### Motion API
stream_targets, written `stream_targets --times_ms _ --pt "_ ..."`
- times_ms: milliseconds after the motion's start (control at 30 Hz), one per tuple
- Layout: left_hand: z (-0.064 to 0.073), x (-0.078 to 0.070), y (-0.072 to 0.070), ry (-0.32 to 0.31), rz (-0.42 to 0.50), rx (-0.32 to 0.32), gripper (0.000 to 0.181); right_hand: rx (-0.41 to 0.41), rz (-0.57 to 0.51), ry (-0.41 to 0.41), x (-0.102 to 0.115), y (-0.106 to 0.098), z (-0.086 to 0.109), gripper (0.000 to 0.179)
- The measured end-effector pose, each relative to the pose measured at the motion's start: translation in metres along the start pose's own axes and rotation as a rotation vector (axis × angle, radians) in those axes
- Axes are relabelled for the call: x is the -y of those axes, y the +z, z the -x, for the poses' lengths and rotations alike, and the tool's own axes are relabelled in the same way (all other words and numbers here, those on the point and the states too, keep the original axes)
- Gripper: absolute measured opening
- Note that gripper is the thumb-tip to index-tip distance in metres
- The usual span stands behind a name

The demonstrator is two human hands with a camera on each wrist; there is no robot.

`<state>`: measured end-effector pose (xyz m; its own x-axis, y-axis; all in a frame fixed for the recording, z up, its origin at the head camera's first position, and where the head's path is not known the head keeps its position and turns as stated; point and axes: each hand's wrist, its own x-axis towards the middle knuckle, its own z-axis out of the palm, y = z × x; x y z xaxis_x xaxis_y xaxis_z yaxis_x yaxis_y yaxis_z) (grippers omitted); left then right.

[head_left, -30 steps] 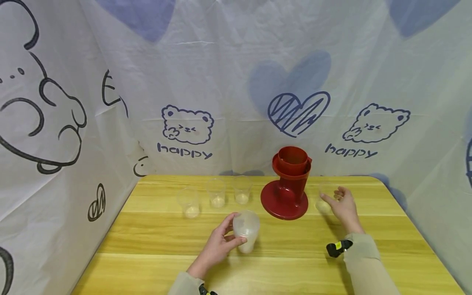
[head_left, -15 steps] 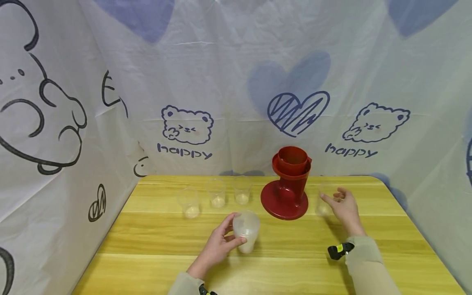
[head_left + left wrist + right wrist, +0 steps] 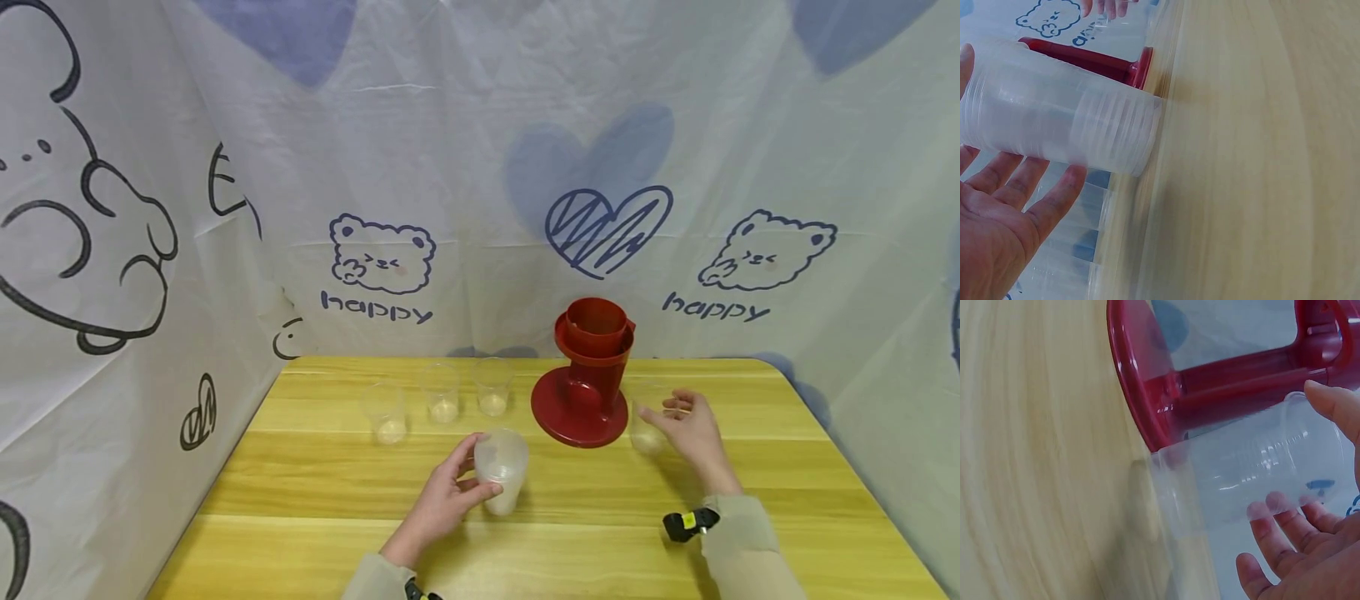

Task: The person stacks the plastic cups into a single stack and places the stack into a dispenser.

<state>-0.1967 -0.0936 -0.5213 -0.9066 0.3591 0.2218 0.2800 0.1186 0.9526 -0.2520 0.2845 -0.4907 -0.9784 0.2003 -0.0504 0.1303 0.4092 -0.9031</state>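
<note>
My left hand (image 3: 444, 496) grips a stack of nested clear plastic cups (image 3: 501, 467) near the middle of the table. In the left wrist view the stack (image 3: 1054, 106) stands upright, its base at the tabletop. Thumb and fingers of my right hand (image 3: 693, 433) hold a single clear plastic cup (image 3: 647, 429) just right of the red stand (image 3: 596, 392). The right wrist view has this cup (image 3: 1235, 469) beside the stand's round base; whether it touches the table I cannot tell. A red cup-shaped piece (image 3: 596, 327) sits in the stand's top ring.
Left of the stand, along the back of the wooden table (image 3: 337, 533), stand a left clear cup (image 3: 388, 417), a middle one (image 3: 441, 400) and a right one (image 3: 492, 396). A printed cloth (image 3: 480, 167) hangs behind the table's back edge.
My right hand has shifted left and slightly nearer to me with the clear cup, bringing it closer to the red stand. The left hand and its stack stay in place.
</note>
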Motion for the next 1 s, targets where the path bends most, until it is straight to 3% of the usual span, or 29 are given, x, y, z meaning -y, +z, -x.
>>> stream_targets --times_ms 433,767,1000 --pt "0.0 0.0 0.0 0.0 0.017 -0.001 0.064 0.058 0.027 -0.083 0.015 0.011 0.014 0.084" --pt "0.0 -0.002 0.0 -0.011 0.021 -0.001 0.065 0.12 0.019 -0.119 0.031 0.025 0.029 0.087" --pt "0.0 -0.001 0.0 -0.006 0.022 0.001 0.064 0.143 -0.018 -0.224 0.048 0.034 0.041 0.073"
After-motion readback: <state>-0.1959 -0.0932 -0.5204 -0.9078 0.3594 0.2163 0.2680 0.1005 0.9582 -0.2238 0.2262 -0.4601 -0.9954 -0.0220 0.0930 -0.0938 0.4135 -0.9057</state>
